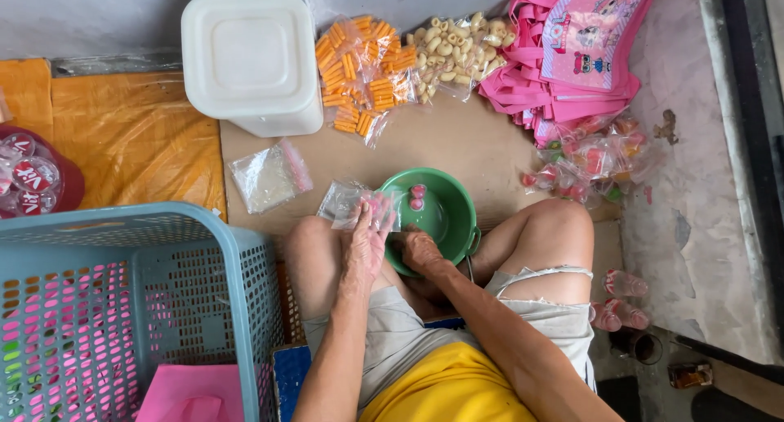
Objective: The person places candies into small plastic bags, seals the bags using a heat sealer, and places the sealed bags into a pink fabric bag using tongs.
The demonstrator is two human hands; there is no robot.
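Small clear bag, thin and crinkled, held up just over the near-left rim of the green bowl, with something pink showing through the film. Pinched against the fingers of the left hand, which is closed on the lower edge of the bag. Right hand apart from it, curled at the near rim of the bowl; impossible to tell whether anything sits inside those fingers. Two small pink sweets, glossy and rounded, lying inside the bowl near its far-left wall.

Looks like the filling of a bag piece by piece from the bowl, judged from the pose alone. Slippery film and tiny pieces: a job calling for an open bag mouth, a steady pinch and a light fingertip grip.

Bowl smooth, round, hard plastic, resting between bare knees on a sheet of brown cardboard. A second clear bag flat on the cardboard to the left. Farther off, a white square tub with its lid on, packets of ridged orange snacks and pale puffed ones, a heap of pink fabric bags, and filled packets of coloured sweets. At the near left, a blue lattice basket beside a rumpled orange cloth.
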